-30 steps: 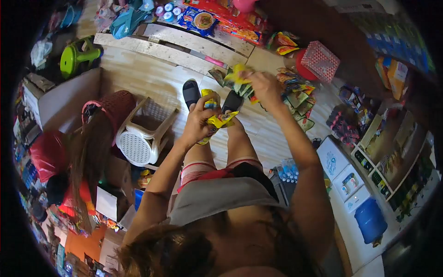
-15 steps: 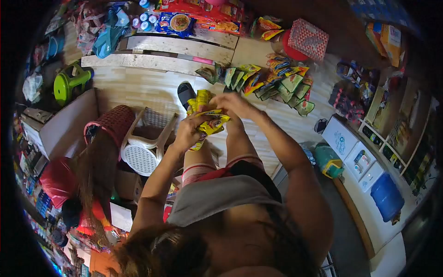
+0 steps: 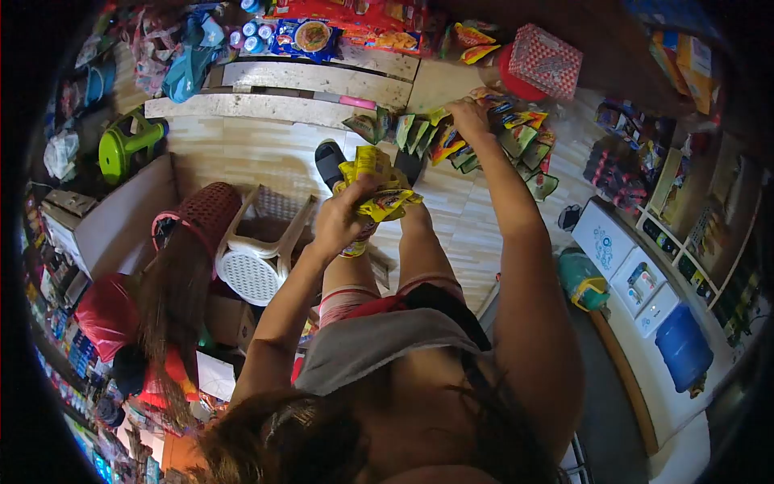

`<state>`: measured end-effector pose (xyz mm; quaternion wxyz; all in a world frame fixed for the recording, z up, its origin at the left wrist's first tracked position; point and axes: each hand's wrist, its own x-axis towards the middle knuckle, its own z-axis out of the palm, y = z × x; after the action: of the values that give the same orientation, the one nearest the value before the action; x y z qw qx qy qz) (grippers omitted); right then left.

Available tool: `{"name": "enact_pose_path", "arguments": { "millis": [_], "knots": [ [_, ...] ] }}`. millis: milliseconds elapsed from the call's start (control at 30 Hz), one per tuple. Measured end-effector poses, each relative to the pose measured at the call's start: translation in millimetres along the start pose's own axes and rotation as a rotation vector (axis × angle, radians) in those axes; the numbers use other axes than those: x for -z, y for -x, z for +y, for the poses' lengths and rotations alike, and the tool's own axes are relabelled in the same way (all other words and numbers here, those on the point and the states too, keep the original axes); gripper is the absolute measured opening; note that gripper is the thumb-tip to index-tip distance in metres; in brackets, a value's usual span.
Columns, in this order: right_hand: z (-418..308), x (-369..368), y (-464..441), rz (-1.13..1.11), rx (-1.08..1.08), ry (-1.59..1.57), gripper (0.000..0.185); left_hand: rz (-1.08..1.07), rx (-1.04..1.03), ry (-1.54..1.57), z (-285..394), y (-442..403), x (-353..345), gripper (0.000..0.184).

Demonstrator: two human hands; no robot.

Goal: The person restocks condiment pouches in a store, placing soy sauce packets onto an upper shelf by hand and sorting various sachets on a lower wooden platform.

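Note:
Above my knees, my left hand [image 3: 351,208] is closed around a bunch of yellow sachets [image 3: 385,203]; part of the bunch sticks up past my fingers and more hangs below. My right arm is stretched forward. At its end my right hand [image 3: 470,121] is down among the packets on the floor, fingers bent together; what they pinch, if anything, is too small to make out. Beside it lie green packets [image 3: 415,133], an orange and yellow packet [image 3: 446,147] and more green packets [image 3: 518,141], in overlapping rows.
Wooden slats [image 3: 314,79] hold noodle packs [image 3: 306,40] at the front. Left are a green stool [image 3: 121,149], a red basket [image 3: 205,211] and a white plastic chair [image 3: 251,274]. To the right stand a white dispenser [image 3: 598,238] and a blue water jug [image 3: 684,343].
My right hand has left the yellow sachets in my left hand and moved forward and right to the floor packets. My left hand still holds its bunch, shifted slightly right.

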<state>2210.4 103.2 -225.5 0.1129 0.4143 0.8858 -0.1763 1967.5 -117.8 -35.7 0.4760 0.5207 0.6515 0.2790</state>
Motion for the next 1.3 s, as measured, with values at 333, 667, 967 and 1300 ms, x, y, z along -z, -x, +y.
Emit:
{"name": "enact_pose_path", "arguments": {
  "millis": [333,667,967,1300],
  "knots": [
    [-95,131,75,0.235,0.363,-0.462,0.018,0.031,0.139,0.149,39,-30,-14,0.079],
    [-17,92,86,0.115,-0.275,-0.828,0.018,0.016,0.079,0.026,14,-16,-11,0.042],
    [93,28,71,-0.100,-0.509,0.199,0.024,0.053,0.165,-0.118,-2,12,-8,0.052],
    [107,77,93,0.159,-0.324,0.367,0.027,0.196,0.244,-0.069,18,60,18,0.034]
  ]
}}
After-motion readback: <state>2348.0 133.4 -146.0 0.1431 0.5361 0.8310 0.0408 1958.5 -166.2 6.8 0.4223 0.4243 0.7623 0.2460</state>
